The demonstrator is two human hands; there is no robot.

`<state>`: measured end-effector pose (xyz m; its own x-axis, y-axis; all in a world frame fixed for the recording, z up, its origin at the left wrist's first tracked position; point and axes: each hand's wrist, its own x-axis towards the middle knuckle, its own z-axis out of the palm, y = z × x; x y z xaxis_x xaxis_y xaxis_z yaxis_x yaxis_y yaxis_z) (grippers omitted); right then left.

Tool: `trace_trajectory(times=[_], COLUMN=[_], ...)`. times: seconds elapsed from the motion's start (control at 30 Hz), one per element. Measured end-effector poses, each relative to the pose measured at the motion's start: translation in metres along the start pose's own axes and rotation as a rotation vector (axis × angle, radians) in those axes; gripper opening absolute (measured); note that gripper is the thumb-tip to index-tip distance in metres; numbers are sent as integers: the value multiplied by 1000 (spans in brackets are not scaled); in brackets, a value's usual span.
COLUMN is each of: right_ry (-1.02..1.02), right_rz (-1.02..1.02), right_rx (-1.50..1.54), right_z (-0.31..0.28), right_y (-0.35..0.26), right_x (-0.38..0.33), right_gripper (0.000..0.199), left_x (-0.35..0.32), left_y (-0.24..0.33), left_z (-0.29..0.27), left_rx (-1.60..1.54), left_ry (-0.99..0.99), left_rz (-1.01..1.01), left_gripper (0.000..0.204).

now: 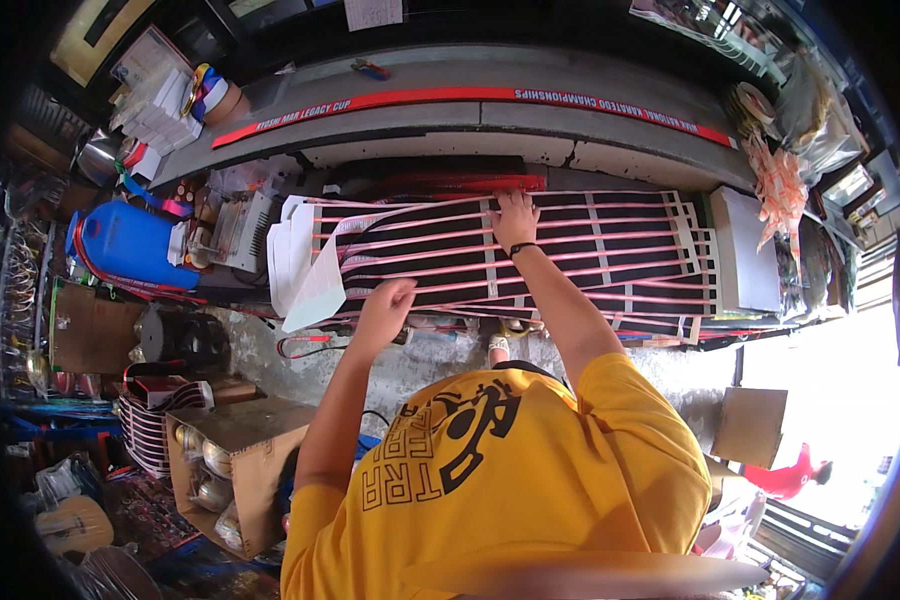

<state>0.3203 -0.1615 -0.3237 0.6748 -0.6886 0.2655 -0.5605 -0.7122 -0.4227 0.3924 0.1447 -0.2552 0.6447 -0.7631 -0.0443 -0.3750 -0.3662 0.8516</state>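
A stack of long printed sheets point(560, 228), striped in black and pink with pale margins, lies across the bench in front of me. At its left end the top sheet curls back, and its white underside point(315, 287) shows. My right hand point(517, 215), a dark band at the wrist, rests with fingers spread on the far part of the top sheet. My left hand point(388, 303) is closed at the near edge, just right of the curled end. Whatever its fingers pinch is hidden.
A long red printed strip point(390, 97) lies along the grey ledge behind the sheets. To the left stand a blue plastic container point(135, 245) and a metal device point(238, 232). A white box point(745, 248) borders the stack on the right. An open cardboard carton point(240, 462) sits lower left.
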Motion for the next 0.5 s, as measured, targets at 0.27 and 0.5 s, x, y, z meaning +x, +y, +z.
trace_trajectory(times=[0.27, 0.5], right_ry=[119, 87], right_rz=[-202, -210], right_rx=[129, 193], right_z=[3, 1], right_y=[26, 40], right_x=[3, 0], right_gripper=[45, 45], left_x=[173, 203], left_y=[32, 19], left_z=[104, 128], left_rx=[645, 640], left_ry=[91, 128], left_rz=[265, 130], left_gripper=[40, 44])
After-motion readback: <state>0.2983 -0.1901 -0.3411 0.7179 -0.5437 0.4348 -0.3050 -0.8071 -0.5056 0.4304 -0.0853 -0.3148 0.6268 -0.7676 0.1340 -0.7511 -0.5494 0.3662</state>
